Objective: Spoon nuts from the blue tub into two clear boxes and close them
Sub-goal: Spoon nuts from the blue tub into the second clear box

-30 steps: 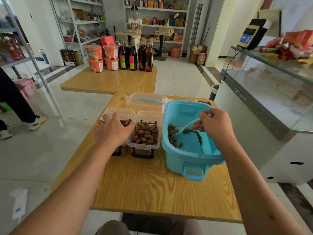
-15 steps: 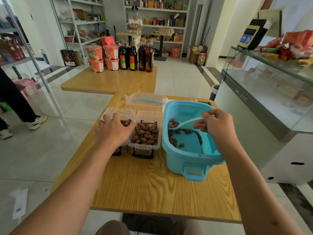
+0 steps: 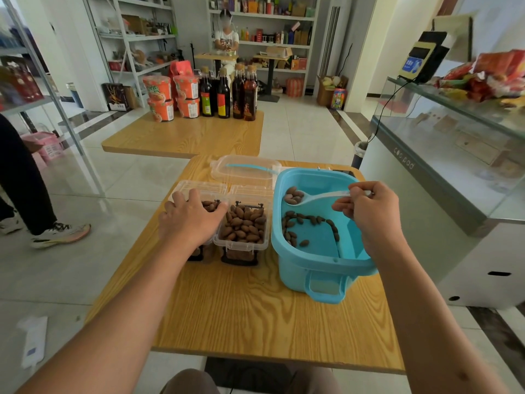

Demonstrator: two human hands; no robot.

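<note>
The blue tub (image 3: 318,260) stands on the right of the wooden table (image 3: 255,314), with a thin scatter of brown nuts (image 3: 309,221) on its floor. My right hand (image 3: 372,214) pinches the handle of a clear plastic spoon (image 3: 315,198), held above the tub's far left corner with a few nuts in its bowl. Two clear boxes stand left of the tub, lids hinged back. The right box (image 3: 241,231) is heaped with nuts. My left hand (image 3: 190,220) rests over the left box (image 3: 196,189), covering most of it.
A clear tub lid with a blue strip (image 3: 245,170) lies behind the boxes. A glass counter (image 3: 454,177) stands close on the right. A second table (image 3: 187,135) with bottles and orange cups is farther back. A person's leg and shoe (image 3: 56,231) are at the left.
My right hand has lifted the spoon out of the nuts on the tub floor, up and to the left, now loaded with a few nuts. My left hand stayed on the left box.
</note>
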